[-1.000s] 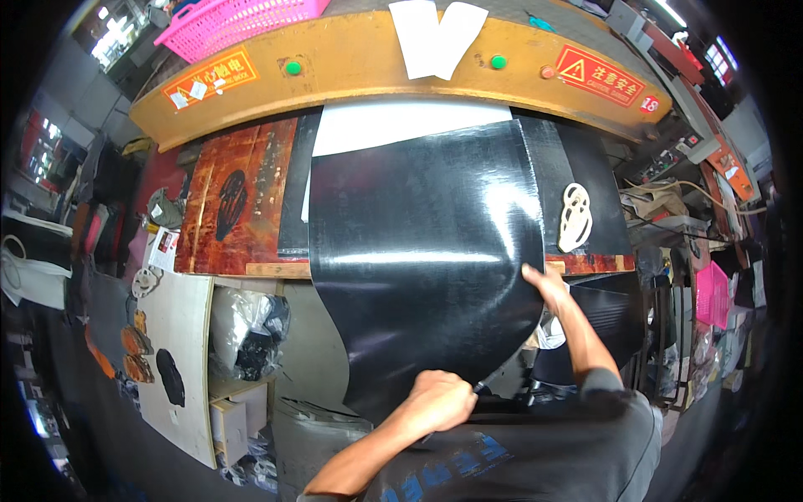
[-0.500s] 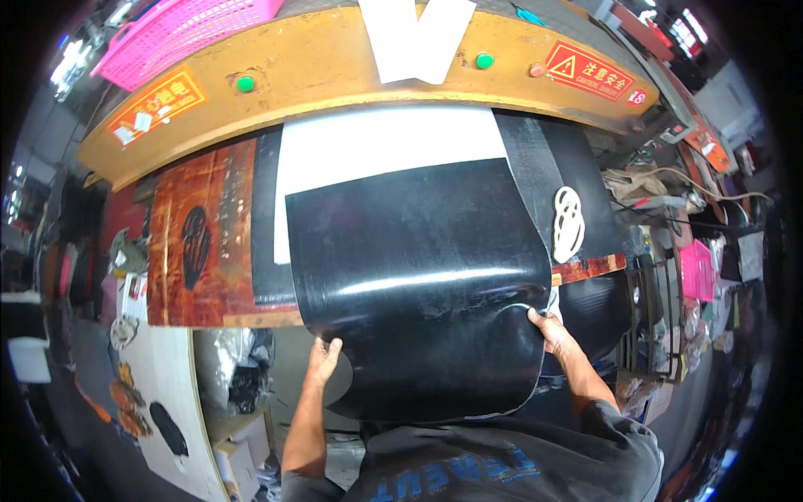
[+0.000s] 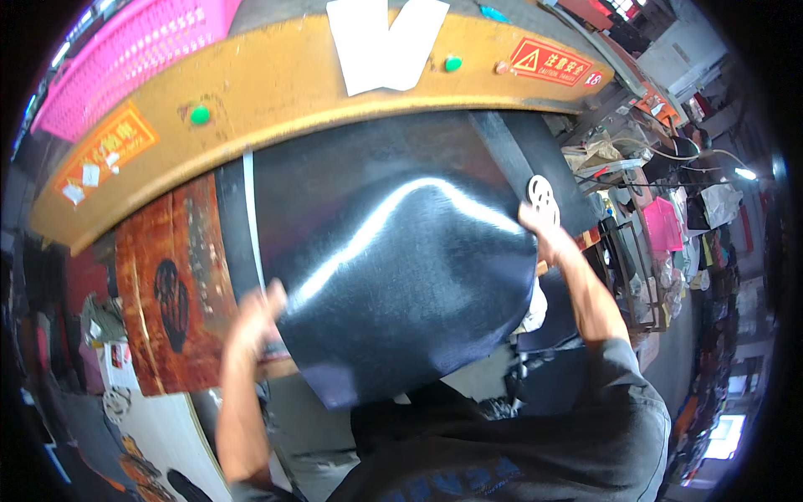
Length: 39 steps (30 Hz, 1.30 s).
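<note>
A large glossy black sheet (image 3: 401, 268) lies over the work surface under the yellow beam, its middle bulging up and its near edge hanging toward me. My right hand (image 3: 541, 233) grips the sheet's right edge, thumb on top. At the left edge my left hand (image 3: 253, 325) is closed on the sheet, its fingers blurred by motion. Only a narrow strip of a white sheet (image 3: 251, 201) shows along the black sheet's left side. Close by my right hand is a white looped, sole-like shape (image 3: 542, 194).
The yellow machine beam (image 3: 276, 88) with green buttons spans the far side. A pink basket (image 3: 134, 67) and white cards (image 3: 381, 50) sit on it. A dark openwork shape (image 3: 171, 301) lies on the reddish-brown board (image 3: 138, 268). A metal rack (image 3: 627, 276) stands at right.
Both hands have moved away from me, pushing the black sheet farther under the beam. It now covers most of the white sheet, and its middle has buckled upward. The view has shifted.
</note>
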{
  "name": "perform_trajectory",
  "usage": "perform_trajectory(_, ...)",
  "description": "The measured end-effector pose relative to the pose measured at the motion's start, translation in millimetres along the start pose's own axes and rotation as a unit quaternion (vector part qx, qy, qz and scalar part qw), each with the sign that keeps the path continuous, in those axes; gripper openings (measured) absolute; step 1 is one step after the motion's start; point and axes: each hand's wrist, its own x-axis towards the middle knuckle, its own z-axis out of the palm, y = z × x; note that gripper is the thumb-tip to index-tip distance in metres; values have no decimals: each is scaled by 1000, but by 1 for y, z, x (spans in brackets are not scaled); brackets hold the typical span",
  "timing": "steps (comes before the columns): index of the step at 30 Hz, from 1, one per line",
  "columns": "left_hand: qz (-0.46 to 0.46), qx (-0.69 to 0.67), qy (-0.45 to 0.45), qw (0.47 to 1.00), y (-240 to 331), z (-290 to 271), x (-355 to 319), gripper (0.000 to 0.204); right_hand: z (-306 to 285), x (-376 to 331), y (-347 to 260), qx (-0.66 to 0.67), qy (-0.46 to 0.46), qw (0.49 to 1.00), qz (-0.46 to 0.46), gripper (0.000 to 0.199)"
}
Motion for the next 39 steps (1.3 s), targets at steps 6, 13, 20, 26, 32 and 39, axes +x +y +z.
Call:
perform_trajectory(6, 80, -216, -23, 973, -104, 32, -25, 8, -7, -36, 62, -17, -27, 998, 56, 40)
perform_trajectory(13, 143, -30, 151, 978, 16, 0, 128, 37, 34, 116, -37, -15, -49, 998, -39, 23)
perform_trajectory(20, 190, 297, 355, 866, 32, 33, 136, 45, 40, 167, -18, -333, 125, 922, -149, 61)
perform_trajectory(26, 150, 334, 387, 846, 22, 42, 129, 43, 45, 168, -22, -383, 111, 912, -94, 57)
perform_trajectory(32, 206, 356, 404, 817, 13, 41, 121, 43, -23, 140, -39, -495, 183, 839, -133, 69)
perform_trajectory(39, 262, 282, 430, 817, -12, 51, 119, 48, -133, 164, 37, -560, 196, 804, 36, 120)
